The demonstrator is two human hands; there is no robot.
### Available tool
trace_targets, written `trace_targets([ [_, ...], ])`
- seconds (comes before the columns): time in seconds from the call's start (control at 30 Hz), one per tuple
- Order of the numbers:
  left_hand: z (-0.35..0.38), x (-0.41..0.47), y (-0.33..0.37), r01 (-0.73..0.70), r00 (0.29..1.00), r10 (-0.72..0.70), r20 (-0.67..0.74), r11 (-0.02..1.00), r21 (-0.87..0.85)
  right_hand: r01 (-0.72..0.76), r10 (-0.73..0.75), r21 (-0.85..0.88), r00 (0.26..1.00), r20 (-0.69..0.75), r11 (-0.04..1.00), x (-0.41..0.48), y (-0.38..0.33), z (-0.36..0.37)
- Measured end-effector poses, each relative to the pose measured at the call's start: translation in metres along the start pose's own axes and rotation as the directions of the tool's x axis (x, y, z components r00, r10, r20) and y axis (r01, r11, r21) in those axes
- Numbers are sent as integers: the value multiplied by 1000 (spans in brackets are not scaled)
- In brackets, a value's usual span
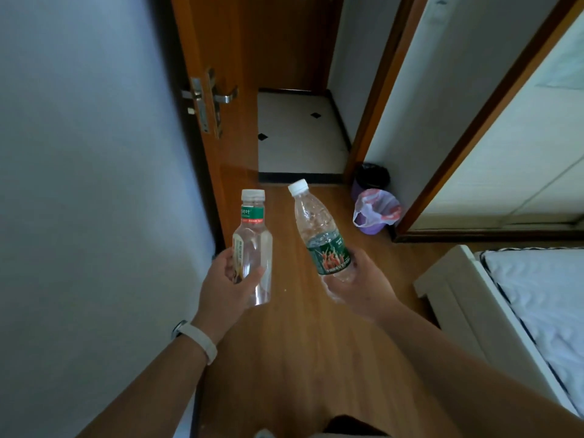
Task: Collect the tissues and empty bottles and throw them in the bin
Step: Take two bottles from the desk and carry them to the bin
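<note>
Clear plastic bottle with green neck band (pixel 254 235) upright, left hand (pixel 227 279) fingers (pixel 251 277) clamped round its lower body | clear crinkled bottle with green label (pixel 319 229) tilted, right hand (pixel 363 286) clamped on its base | purple bag-lined bin (pixel 376 213) beyond right fingers, well apart | both likely held caps-up for carrying to it

Wooden door (pixel 240 42) with metal handle (pixel 226 97) at 11 o'clock, tiled floor (pixel 297 143) at 12, bed (pixel 458 295) with white mattress (pixel 543 289) at 4.

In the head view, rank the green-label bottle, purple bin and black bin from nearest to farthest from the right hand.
1. Green-label bottle, held in the right hand.
2. Purple bin, on the floor ahead, to the right.
3. Black bin, just behind it.
</note>
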State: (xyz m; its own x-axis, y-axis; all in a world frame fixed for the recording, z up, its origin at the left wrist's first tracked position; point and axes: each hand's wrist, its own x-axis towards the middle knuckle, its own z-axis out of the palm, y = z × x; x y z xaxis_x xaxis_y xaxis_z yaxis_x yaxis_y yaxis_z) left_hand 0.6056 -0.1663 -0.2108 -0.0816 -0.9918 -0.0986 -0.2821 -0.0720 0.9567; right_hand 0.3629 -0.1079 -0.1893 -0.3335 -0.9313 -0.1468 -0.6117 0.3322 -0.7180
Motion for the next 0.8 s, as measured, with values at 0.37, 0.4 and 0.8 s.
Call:
trace_targets([
  [0.37, 43, 95, 29, -31, 993, 33, 117, 999, -24, -74, 87, 131, 991, -104, 989, 81, 13, -24],
  [0.4, 49, 106, 32, -30, 992, 32, 122, 999, -19, -70, 87, 150, 990, -108, 986, 94, 15, -26],
  [0.8, 157, 273, 105, -55, 987, 43, 155, 996, 71, -68, 101, 238, 986, -131, 969, 267, 48, -111],
])
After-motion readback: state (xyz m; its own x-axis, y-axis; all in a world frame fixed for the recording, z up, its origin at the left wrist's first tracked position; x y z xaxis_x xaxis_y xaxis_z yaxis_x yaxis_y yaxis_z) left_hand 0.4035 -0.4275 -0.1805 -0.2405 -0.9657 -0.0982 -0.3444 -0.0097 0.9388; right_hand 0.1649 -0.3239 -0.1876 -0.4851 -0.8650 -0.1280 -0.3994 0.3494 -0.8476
